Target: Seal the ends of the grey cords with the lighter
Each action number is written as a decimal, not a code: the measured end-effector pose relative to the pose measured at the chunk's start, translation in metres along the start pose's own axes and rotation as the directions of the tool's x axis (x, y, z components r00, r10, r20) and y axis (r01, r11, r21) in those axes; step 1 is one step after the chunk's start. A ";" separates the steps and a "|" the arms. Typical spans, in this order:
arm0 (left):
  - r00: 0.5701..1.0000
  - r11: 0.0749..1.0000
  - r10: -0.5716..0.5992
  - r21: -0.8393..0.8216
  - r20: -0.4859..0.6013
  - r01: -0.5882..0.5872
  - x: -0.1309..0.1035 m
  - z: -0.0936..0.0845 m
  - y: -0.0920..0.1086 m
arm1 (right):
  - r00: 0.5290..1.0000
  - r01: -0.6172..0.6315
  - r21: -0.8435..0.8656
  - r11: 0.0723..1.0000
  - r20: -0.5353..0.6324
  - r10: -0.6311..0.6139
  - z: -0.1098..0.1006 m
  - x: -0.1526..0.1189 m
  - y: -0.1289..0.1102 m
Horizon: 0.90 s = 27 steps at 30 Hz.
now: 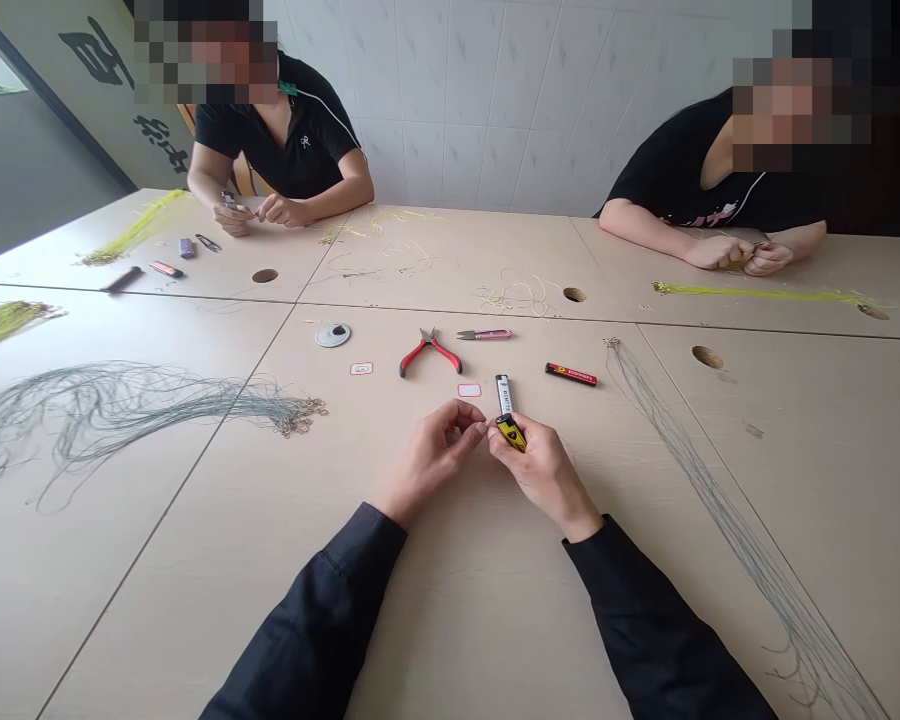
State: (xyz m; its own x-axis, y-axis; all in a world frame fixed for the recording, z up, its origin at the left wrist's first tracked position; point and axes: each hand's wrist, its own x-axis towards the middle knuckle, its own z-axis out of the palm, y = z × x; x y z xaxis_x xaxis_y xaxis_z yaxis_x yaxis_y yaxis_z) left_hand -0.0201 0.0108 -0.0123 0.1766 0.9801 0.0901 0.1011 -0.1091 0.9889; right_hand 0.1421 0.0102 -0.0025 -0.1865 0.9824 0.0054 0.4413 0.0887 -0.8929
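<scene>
My right hand (536, 462) is closed around a yellow and black lighter (511, 433). My left hand (442, 450) is closed in a pinch, its fingertips almost meeting the right ones; whatever lies between them is too small to make out. Just beyond the lighter is a narrow white and black object with lettering (504, 394). Red-handled pliers (430, 354) lie past my left hand, jaws pointing away. Near them are pink thread snips (486, 335) and a red and black lighter (571, 375).
Grey-green cords with small metal ends form a loose bundle (157, 400) at left and a straight one (690, 465) at right. A round metal disc (334, 335) lies beyond. Two people sit opposite, hands working near yellow cords (765, 292). The table has round holes (708, 357).
</scene>
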 end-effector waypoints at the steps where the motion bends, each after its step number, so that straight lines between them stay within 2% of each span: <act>1: 1.000 1.000 0.008 0.008 -0.011 -0.007 0.000 0.000 -0.001 | 1.000 -0.005 0.001 1.000 -0.003 0.005 0.000 0.000 0.000; 8: 1.000 1.000 -0.008 0.028 -0.015 0.008 -0.001 0.001 0.000 | 0.999 -0.023 0.059 0.998 -0.024 0.025 -0.001 0.001 0.000; 13: 0.998 1.000 -0.006 0.023 0.066 0.004 -0.001 0.001 0.003 | 0.999 -0.025 0.085 0.996 -0.020 0.027 -0.001 0.000 0.001; 21: 0.996 0.997 -0.066 0.030 0.052 0.064 -0.001 -0.001 0.001 | 0.999 -0.026 0.059 0.998 -0.018 0.027 -0.002 0.000 0.001; 27: 0.998 0.996 -0.036 0.079 0.046 0.032 -0.002 0.000 0.000 | 0.999 -0.025 0.066 0.998 0.031 0.023 -0.004 0.000 0.000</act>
State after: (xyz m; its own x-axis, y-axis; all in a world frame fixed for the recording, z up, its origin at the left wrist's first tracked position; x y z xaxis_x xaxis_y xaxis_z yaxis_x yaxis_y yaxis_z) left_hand -0.0207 0.0094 -0.0125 0.2180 0.9747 0.0490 0.1836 -0.0903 0.9788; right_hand 0.1458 0.0114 -0.0005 -0.2033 0.9787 -0.0296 0.3874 0.0527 -0.9204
